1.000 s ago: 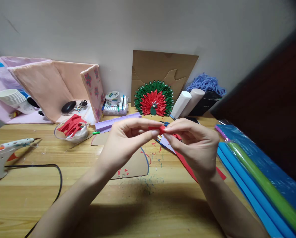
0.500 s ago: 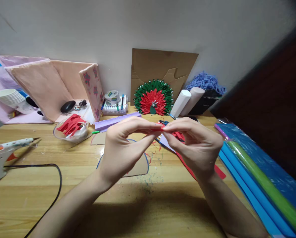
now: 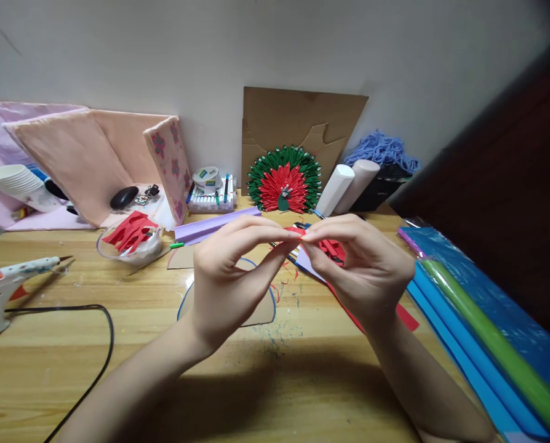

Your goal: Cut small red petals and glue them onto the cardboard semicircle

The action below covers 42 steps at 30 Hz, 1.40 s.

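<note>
My left hand (image 3: 235,274) and my right hand (image 3: 360,264) meet above the middle of the table, thumbs and fingers pinched. Between their fingertips is a small red piece (image 3: 296,232), mostly covered by the fingers; paper or fabric, I cannot tell which. Under my left hand lies a rounded cardboard piece (image 3: 259,311) edged in blue. Behind my right hand are red scraps (image 3: 334,249) and a longer red strip (image 3: 408,318). A green and red peacock craft (image 3: 284,184) stands beyond both hands, against a cardboard sheet (image 3: 298,114).
At the left are a glue gun (image 3: 14,283) with its black cord (image 3: 111,332) and a bowl of red scraps (image 3: 152,253). Farther back stand a pink padded box (image 3: 63,160) and a marker set (image 3: 210,202). Rolled sheets (image 3: 478,323) line the right edge.
Both hands stay pinched on the red piece, with the fingertips shifted slightly. The whole view has moved a little; nothing on the table has visibly changed place.
</note>
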Tool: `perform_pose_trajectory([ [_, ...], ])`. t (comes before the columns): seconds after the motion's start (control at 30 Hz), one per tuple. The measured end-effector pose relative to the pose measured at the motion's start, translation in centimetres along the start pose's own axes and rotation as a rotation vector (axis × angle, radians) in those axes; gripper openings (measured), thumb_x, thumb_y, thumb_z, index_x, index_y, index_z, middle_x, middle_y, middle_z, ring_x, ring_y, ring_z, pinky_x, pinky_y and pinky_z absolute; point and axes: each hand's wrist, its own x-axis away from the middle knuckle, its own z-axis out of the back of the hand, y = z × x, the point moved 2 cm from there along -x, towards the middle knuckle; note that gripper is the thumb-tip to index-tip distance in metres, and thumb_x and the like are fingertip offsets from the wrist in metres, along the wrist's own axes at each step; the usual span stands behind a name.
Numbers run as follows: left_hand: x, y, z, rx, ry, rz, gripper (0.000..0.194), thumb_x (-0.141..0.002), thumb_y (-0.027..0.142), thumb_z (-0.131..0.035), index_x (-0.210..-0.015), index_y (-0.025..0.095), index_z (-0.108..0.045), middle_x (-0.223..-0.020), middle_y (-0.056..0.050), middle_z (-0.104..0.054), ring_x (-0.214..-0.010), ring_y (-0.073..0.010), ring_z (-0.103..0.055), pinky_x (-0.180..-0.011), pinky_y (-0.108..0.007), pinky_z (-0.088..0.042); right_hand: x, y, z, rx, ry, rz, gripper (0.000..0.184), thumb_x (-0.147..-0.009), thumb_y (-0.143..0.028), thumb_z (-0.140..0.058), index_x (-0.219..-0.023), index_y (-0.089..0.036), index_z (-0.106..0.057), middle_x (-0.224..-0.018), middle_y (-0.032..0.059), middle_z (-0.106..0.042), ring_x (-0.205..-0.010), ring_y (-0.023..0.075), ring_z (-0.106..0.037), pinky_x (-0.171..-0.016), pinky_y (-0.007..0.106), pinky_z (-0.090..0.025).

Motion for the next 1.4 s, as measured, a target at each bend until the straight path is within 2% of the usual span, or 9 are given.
perform_pose_trajectory([
  [0.23,0.16,-0.06,-0.03,0.042,0.013,-0.007,0.02,-0.073,0.006,-0.066,-0.086,0.021,-0.07,-0.083,-0.003,-0.069,-0.078,-0.0141,-0.064,-0.07,-0.027,-0.054,-0.02,-0.17,-0.01,-0.011,0.027,-0.01,0.02,-0.071,-0.007,-0.067,-0.083,-0.023,-0.069,-0.077,0.0004,-0.069,-0.072,0.0171,-0.064,-0.068,0.034,-0.054],
  [0.57,0.2,-0.01,-0.15,0.102,0.002,0.044,0.018,-0.07,0.007,-0.068,-0.083,0.019,-0.071,-0.08,-0.004,-0.069,-0.075,-0.0148,-0.065,-0.067,-0.028,-0.055,-0.09,-0.31,0.1,-0.091,0.02,-0.133,0.011,-0.071,-0.012,-0.069,-0.077,-0.021,-0.068,-0.073,0.0009,-0.068,-0.068,0.0154,-0.064,-0.065,0.031,-0.056],
  [0.7,0.18,0.08,-0.22,0.117,0.019,0.048,0.015,-0.068,0.008,-0.07,-0.078,0.019,-0.07,-0.078,-0.004,-0.069,-0.073,-0.0144,-0.064,-0.066,-0.027,-0.054,-0.01,-0.45,0.01,-0.13,0.038,-0.132,0.016,-0.069,-0.01,-0.07,-0.078,-0.023,-0.067,-0.074,-0.0003,-0.067,-0.069,0.0149,-0.064,-0.065,0.03,-0.056],
  [0.87,0.14,0.07,-0.36,0.183,0.013,0.124,0.012,-0.068,0.009,-0.07,-0.075,0.018,-0.068,-0.076,-0.003,-0.069,-0.073,-0.0142,-0.064,-0.068,-0.028,-0.054,0.07,-0.67,-0.09,-0.193,0.077,-0.163,0.026,-0.068,-0.007,-0.07,-0.085,-0.026,-0.063,-0.074,-0.0029,-0.064,-0.068,0.0119,-0.063,-0.063,0.024,-0.056],
  [1.0,0.2,0.03,-0.37,0.206,0.008,0.168,0.011,-0.069,0.011,-0.071,-0.076,0.018,-0.068,-0.076,-0.003,-0.069,-0.073,-0.0146,-0.065,-0.068,-0.028,-0.055,0.05,-0.7,-0.07,-0.199,0.066,-0.163,0.023,-0.069,-0.009,-0.07,-0.085,-0.023,-0.062,-0.075,-0.0029,-0.063,-0.067,0.0107,-0.062,-0.063,0.023,-0.056],
  [1.23,0.09,0.3,-0.11,0.127,-0.022,0.118,0.015,-0.071,0.013,-0.07,-0.084,0.021,-0.07,-0.082,-0.004,-0.071,-0.076,-0.0168,-0.066,-0.069,-0.032,-0.058,-0.02,-0.63,0.2,-0.122,0.064,-0.155,0.021,-0.071,-0.012,-0.069,-0.085,-0.024,-0.061,-0.076,-0.0011,-0.064,-0.067,0.0128,-0.063,-0.062,0.026,-0.058],
  [1.4,-0.22,0.39,0.28,0.095,-0.043,0.087,0.014,-0.07,0.015,-0.072,-0.081,0.024,-0.07,-0.08,-0.003,-0.071,-0.074,-0.0173,-0.067,-0.067,-0.033,-0.059,-0.04,-0.82,0.22,-0.132,0.075,-0.129,0.023,-0.069,-0.009,-0.069,-0.085,-0.024,-0.061,-0.077,-0.0013,-0.064,-0.067,0.0122,-0.062,-0.063,0.025,-0.058],
])
